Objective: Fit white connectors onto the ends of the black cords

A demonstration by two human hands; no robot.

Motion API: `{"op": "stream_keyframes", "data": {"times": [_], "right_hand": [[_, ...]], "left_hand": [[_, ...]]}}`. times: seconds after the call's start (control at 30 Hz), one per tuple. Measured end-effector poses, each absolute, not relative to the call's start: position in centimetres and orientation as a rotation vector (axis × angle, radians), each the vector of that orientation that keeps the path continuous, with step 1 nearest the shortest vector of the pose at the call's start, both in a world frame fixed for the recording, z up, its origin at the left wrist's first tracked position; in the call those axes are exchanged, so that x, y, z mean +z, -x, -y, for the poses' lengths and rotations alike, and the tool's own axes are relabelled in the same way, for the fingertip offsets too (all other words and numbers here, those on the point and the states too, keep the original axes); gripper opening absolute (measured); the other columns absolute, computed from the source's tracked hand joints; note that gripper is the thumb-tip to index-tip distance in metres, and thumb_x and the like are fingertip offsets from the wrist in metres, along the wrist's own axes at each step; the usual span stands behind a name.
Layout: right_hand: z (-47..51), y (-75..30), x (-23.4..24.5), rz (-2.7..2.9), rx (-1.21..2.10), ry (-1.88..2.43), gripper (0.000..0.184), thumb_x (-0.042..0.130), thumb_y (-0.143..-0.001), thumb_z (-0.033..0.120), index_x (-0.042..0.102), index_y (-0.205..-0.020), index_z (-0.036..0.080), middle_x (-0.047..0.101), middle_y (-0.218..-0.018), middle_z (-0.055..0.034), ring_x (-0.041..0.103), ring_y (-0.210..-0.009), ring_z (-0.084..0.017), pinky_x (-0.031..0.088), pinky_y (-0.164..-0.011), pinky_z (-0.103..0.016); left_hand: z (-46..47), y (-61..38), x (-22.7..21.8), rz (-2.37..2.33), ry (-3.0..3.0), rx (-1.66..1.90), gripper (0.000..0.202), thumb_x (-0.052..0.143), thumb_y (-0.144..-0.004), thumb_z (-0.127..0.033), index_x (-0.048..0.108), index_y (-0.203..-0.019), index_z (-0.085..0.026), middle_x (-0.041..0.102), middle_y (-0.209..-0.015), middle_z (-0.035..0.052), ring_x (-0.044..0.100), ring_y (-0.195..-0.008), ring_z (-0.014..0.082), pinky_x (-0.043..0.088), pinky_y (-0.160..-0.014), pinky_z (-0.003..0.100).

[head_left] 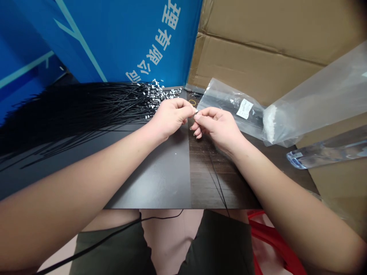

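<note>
My left hand and my right hand meet over the middle of a dark table. Both pinch a small white connector between their fingertips. A thin black wire runs from under my right hand toward the table's near edge. To the left lies a large bundle of black wires with white connector ends close to my left hand.
A clear plastic bag with a white label lies behind my right hand. A larger clear bag and a clear plastic piece sit at the right. Blue boards and brown cardboard stand behind. A red object shows below the table.
</note>
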State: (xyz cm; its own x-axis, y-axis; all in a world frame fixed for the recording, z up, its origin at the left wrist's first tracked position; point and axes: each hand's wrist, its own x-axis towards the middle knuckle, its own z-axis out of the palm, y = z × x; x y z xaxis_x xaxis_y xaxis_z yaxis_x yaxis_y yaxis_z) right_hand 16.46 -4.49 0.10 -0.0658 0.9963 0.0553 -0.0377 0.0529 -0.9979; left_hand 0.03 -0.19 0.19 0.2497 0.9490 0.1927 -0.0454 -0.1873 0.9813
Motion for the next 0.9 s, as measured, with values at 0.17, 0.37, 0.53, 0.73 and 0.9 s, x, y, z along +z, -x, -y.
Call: {"op": "stream_keyframes", "data": {"times": [0.17,0.37,0.53,0.73,0.9], "right_hand": [[4.4,-16.4,0.0,1.271,1.232,1.13,0.018,0.084,-0.084,0.028,0.069,-0.083,0.019,0.075,-0.07,-0.0019,0.066,-0.056,-0.012,0.057,-0.054,-0.026],[3.9,-17.0,-0.1,1.313,1.167,1.167,0.015,0.082,-0.087,0.03,0.071,-0.085,0.019,0.076,-0.072,-0.0029,0.068,-0.059,-0.013,0.058,-0.058,-0.028],[3.6,-17.8,-0.5,1.522,0.878,1.107,0.015,0.08,-0.089,0.031,0.079,-0.101,0.021,0.079,-0.085,-0.0018,0.071,-0.075,-0.016,0.059,-0.071,-0.032],[3.7,-18.2,-0.5,1.711,0.59,1.164,0.009,0.074,-0.094,0.031,0.08,-0.096,0.024,0.082,-0.095,-0.0019,0.072,-0.087,-0.02,0.056,-0.085,-0.038],[3.6,-18.2,-0.6,1.696,0.551,1.171,0.01,0.069,-0.097,0.03,0.076,-0.096,0.024,0.079,-0.09,-0.001,0.069,-0.082,-0.018,0.053,-0.08,-0.035]], "left_hand": [[0.3,0.0,0.4,-0.918,-1.45,1.146,0.01,0.073,-0.075,-0.016,0.067,-0.067,-0.016,0.065,-0.068,0.0,0.053,-0.061,0.0099,0.046,-0.063,0.026],[0.0,0.3,0.5,-0.919,-1.438,1.114,0.009,0.072,-0.073,-0.017,0.067,-0.065,-0.016,0.066,-0.068,0.0008,0.054,-0.061,0.01,0.045,-0.063,0.025],[-0.4,0.7,0.7,-0.914,-1.423,1.036,0.009,0.075,-0.07,-0.019,0.069,-0.066,-0.016,0.066,-0.067,0.0009,0.054,-0.059,0.0098,0.045,-0.062,0.026],[-0.4,0.8,0.3,-0.886,-1.42,0.988,0.013,0.077,-0.073,-0.023,0.068,-0.066,-0.017,0.063,-0.066,0.0004,0.054,-0.059,0.0095,0.044,-0.06,0.025],[0.0,0.6,0.2,-0.871,-1.341,0.964,0.018,0.08,-0.079,-0.03,0.07,-0.073,-0.017,0.063,-0.068,-0.0002,0.059,-0.062,0.0105,0.048,-0.062,0.025]]}}
